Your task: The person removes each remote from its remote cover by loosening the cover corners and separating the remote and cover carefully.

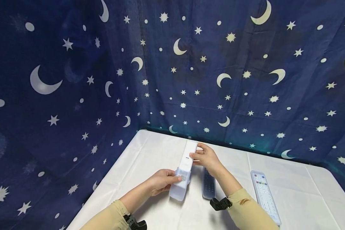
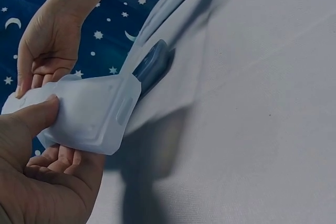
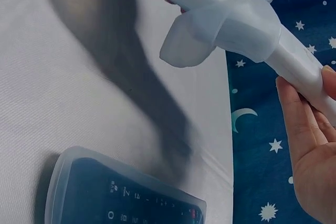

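Note:
A white remote control (image 1: 189, 150) is held above the table, its back facing up, with a translucent silicone cover (image 1: 177, 192) over its lower part. My left hand (image 1: 162, 181) grips the covered end, thumb on top and fingers beneath. Around the bare far end, my right hand (image 1: 207, 158) holds the remote between thumb and fingers. In the right wrist view, a loose flap of the cover (image 3: 188, 43) sticks out from the side. The cover's closed end (image 2: 107, 121) faces the left wrist camera. The remote's button side is hidden.
On the white-clothed table (image 1: 149, 153), a dark remote in a clear cover (image 1: 209, 187) lies under my right forearm. Farther right lies a white remote in a clear cover (image 1: 265, 195). A dark blue curtain (image 1: 201, 80) with moons and stars hangs behind the table and along its left.

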The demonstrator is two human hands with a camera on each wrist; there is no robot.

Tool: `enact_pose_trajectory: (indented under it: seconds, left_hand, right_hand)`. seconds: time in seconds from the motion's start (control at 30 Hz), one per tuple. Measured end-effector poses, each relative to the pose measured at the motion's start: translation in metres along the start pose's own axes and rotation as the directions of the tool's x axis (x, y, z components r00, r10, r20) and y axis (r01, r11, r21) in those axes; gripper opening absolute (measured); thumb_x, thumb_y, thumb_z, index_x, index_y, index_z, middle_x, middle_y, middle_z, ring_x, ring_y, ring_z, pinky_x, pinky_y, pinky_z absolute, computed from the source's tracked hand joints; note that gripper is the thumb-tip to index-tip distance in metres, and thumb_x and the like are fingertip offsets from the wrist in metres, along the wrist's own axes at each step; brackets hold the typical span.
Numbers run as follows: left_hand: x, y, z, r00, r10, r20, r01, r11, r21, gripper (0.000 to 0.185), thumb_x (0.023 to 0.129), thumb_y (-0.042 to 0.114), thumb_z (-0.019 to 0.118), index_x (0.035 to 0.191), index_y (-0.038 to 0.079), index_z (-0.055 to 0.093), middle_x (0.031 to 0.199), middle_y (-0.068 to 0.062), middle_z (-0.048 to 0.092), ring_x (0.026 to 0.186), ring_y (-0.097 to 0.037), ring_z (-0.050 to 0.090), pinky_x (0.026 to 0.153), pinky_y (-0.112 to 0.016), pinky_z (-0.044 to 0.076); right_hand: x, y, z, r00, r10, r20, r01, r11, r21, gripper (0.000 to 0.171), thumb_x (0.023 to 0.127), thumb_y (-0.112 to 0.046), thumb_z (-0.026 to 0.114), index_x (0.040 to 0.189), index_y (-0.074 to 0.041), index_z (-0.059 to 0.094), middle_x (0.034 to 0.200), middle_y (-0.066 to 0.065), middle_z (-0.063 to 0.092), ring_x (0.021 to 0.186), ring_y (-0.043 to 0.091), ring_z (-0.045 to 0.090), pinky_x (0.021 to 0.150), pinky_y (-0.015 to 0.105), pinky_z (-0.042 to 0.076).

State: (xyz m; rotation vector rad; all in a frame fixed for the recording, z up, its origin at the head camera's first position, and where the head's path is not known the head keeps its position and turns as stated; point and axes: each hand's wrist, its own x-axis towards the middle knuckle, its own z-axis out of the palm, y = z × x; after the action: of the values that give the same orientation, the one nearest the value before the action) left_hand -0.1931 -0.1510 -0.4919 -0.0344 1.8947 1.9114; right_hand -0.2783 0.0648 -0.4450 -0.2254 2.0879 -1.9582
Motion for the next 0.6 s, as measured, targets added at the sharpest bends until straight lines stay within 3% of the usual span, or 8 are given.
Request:
enact_pose_trajectory:
  seconds: [0.3,0.6]
  left_hand:
    - [-0.0033,-0.0019,-0.0008,1.000,0.006,0.005,-0.006,1.000,-0.003,0.037,0.097,0.015,0.072,0.122,-0.010,0.063,0.106,-0.013,0.072,0.095,-0.023,0.072,0.086,-0.039,0.060]
    - [-0.0065,-0.0023,-0.0042,1.000,0.010,0.002,-0.010,0.999,-0.037,0.040,0.096,0.015,0.073,0.124,-0.010,0.061,0.107,-0.014,0.071,0.095,-0.023,0.072,0.085,-0.039,0.060]
  right_hand:
    - [0.0035,0.0017,-0.0009,1.000,0.021,0.004,-0.021,1.000,0.012,0.074,0.090,-0.001,0.075,0.152,0.007,0.035,0.115,0.026,0.068,0.087,0.026,0.073,0.082,0.047,0.061]
    - [0.0054,-0.0005,0.0024,1.000,0.014,0.002,-0.014,0.999,0.036,0.071,0.090,0.002,0.073,0.150,0.008,0.037,0.111,0.024,0.069,0.085,0.025,0.073,0.076,0.042,0.062]
